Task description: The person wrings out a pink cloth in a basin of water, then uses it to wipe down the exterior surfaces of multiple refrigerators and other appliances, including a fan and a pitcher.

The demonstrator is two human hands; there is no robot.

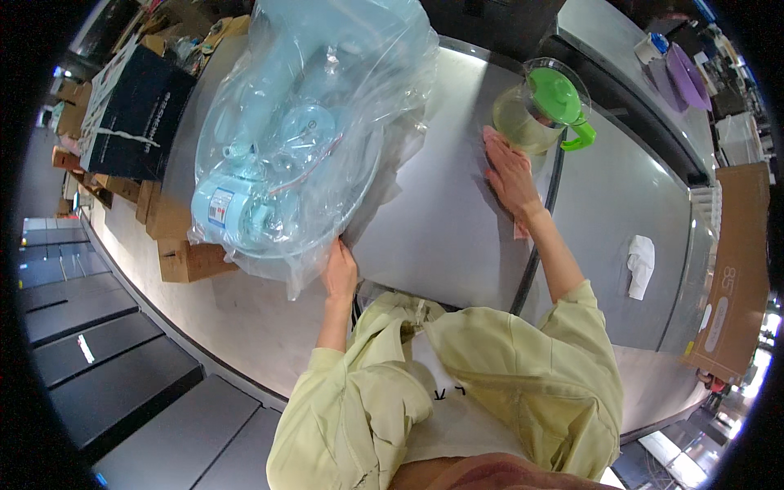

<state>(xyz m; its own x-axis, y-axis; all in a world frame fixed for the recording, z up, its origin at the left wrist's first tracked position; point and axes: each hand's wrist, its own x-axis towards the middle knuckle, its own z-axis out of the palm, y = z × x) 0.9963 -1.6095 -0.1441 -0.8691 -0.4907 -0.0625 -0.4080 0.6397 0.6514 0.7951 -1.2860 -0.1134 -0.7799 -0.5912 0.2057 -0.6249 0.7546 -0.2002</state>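
The pink cloth (520, 230) lies on the grey bench (445, 224), under the right hand (512, 177), just beside a clear jug (523, 122). This hand is laid flat, with the fingers stretched forward and the palm down. The cloth looks thin, soft and very light, so I think it will slide easily and may fold if the push is uneven. A flat palm should suit it; for lifting, a free corner is a good place to pinch.

The left hand (339, 269) is at the near edge of the bench, beside the lower border of a big clear bag (327, 192). I cannot tell if it pinches the film or only rests there. The bag holds pale blue parts (310, 124), probably of hard plastic, bulky more than heavy. The loose film is probably slippery and can tear, so it seems safer to support the hard parts from below.

The jug looks stiff and, if it is glass, fragile; its green handle (580, 135) is the natural hold.

Some things are hard to see. The palm covers the middle of the cloth. The tips of the left fingers are not clear. Shine and wrinkles hide the shapes inside the bag, and its top is cut off by the upper edge of the view. I cannot be sure whether the jug contains liquid.
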